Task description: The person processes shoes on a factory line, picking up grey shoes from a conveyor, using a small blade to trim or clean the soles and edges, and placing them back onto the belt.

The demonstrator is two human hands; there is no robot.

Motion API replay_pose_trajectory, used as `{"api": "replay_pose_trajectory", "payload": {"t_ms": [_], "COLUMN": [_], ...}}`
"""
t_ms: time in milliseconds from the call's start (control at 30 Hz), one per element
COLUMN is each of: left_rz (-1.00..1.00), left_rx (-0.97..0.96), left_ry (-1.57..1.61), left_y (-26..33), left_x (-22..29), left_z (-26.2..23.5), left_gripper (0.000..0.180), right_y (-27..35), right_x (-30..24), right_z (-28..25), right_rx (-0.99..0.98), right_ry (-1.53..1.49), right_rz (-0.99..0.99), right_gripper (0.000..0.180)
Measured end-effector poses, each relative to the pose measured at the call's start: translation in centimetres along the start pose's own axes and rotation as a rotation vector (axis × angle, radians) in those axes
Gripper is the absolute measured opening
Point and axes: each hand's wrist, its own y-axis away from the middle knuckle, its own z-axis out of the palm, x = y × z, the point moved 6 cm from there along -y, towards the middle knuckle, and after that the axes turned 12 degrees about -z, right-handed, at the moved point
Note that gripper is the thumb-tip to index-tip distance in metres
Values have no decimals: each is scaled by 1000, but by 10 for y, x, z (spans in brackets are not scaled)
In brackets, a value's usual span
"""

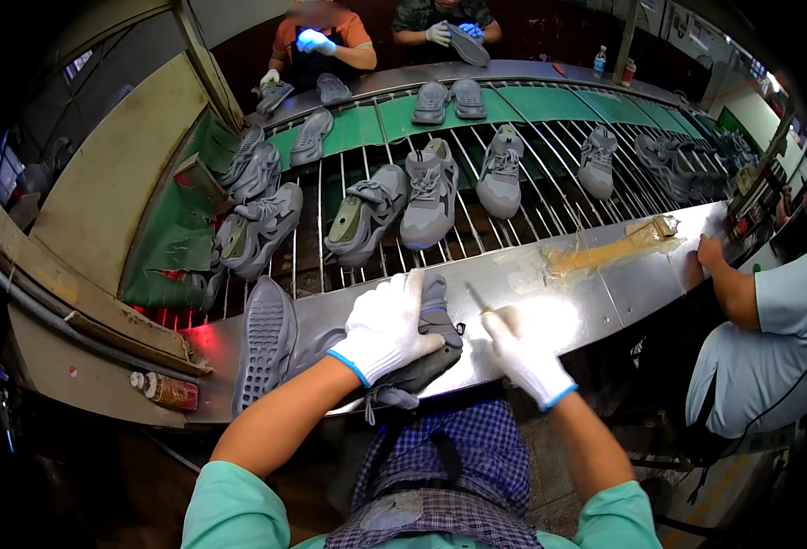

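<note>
My left hand (pixel 390 325), in a white knit glove with a blue cuff, grips a dark grey shoe (pixel 426 357) at the near edge of the metal ledge. The glove hides much of this shoe, and its laces hang over the edge. To the right, my gloved right hand (pixel 524 352) is closed around a slim hand tool (pixel 475 297), its thin tip pointing toward the shoe but apart from it. The tool's exact kind is unclear. Left of my left hand, a grey shoe sole (pixel 266 334) lies tread up, with another grey piece (pixel 317 352) partly behind my arm.
Grey sneakers (pixel 431 197) stand on the metal rod conveyor (pixel 532 197) beyond the ledge (pixel 550 320). Brown tape (pixel 614 252) covers part of the ledge. Small bottles (pixel 166 391) lie at left. Two people work opposite; another person (pixel 751 339) sits at right.
</note>
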Motion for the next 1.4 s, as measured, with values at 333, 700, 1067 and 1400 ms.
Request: {"api": "replay_pose_trajectory", "payload": {"t_ms": [333, 700, 1067, 1400], "left_rz": [119, 325, -20, 53], "left_rx": [8, 109, 32, -140], "left_ry": [17, 178, 262, 320], "left_y": [8, 36, 88, 70], "left_x": [-10, -32, -158, -150], "left_z": [-1, -11, -36, -17], "left_gripper": [97, 94, 101, 80], "right_y": [16, -4, -6, -14], "right_x": [17, -57, -134, -114], "right_z": [68, 59, 78, 97], "right_rx": [-336, -655, -462, -586], "right_ry": [-246, 431, 448, 633], "right_rz": [146, -291, -451, -327], "right_gripper": [49, 60, 40, 37]}}
